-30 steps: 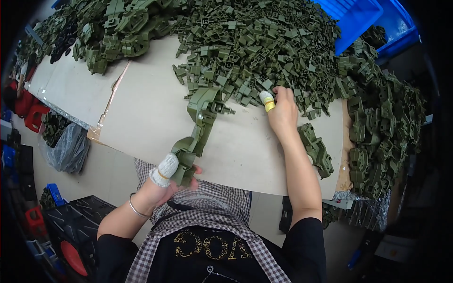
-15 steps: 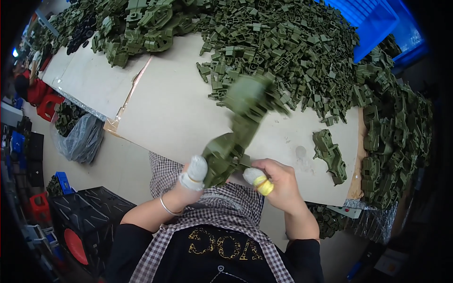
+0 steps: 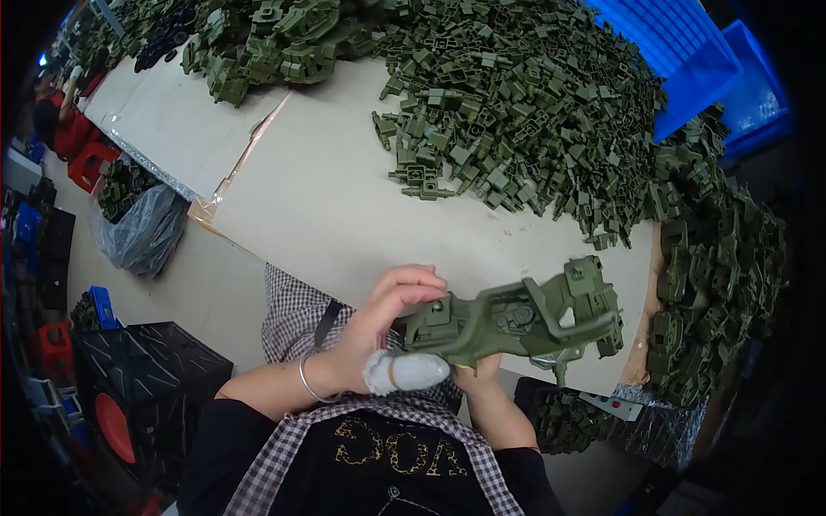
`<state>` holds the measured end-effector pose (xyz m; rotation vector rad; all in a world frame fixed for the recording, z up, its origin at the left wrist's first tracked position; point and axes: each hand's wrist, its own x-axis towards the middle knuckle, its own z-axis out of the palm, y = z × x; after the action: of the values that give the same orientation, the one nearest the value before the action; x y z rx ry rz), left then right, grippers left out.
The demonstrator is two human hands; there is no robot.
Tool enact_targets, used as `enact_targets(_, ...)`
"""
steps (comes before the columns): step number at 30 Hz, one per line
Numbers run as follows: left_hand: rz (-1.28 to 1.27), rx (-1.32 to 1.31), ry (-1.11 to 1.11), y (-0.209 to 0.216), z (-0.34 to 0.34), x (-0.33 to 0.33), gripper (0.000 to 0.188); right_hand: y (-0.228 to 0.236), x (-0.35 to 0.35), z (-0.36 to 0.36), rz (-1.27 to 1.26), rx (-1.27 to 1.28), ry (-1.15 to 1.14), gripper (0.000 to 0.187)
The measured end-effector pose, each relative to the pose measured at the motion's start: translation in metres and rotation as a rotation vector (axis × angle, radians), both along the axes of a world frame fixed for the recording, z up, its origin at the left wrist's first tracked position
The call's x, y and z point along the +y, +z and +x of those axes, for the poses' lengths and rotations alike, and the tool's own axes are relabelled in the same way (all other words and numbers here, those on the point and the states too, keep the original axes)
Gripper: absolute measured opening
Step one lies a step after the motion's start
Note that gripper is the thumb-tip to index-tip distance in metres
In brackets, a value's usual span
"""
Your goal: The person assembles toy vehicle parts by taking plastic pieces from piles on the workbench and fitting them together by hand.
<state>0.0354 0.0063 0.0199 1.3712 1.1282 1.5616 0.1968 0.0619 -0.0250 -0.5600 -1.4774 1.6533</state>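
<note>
A dark green plastic toy vehicle body (image 3: 508, 322) with an open frame lies crosswise above my lap. My left hand (image 3: 387, 331) grips its left end, fingers over the top and the grey-wrapped thumb along the near side. My right hand (image 3: 483, 370) is at the underside of the body's middle. Its fingers are hidden there, apart from a bit of yellow wrap. Behind the body's right end, a second green part (image 3: 587, 273) lies on the table, partly covered by the body.
A big heap of small green parts (image 3: 516, 112) covers the far table (image 3: 344, 198). Larger green bodies (image 3: 267, 43) are piled far left, others (image 3: 723, 284) along the right edge. Blue crates (image 3: 757, 95) stand far right. A black crate (image 3: 155, 387) sits on the floor at left.
The green vehicle body has swung from upright and blurred to lying crosswise, extending right. My left hand has moved right along with it, and my right hand has gone beneath it.
</note>
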Motion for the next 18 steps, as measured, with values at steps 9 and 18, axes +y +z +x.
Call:
enact_targets(9,-0.062,0.052,0.059,-0.003,0.000,0.008,0.060,0.007,0.000,-0.018,0.008,-0.134,-0.040,0.030)
enact_targets(18,-0.146,-0.142,-0.128,-0.032,-0.005,0.011,0.059,-0.002,0.032,0.010,0.058,-0.444,0.042,0.029)
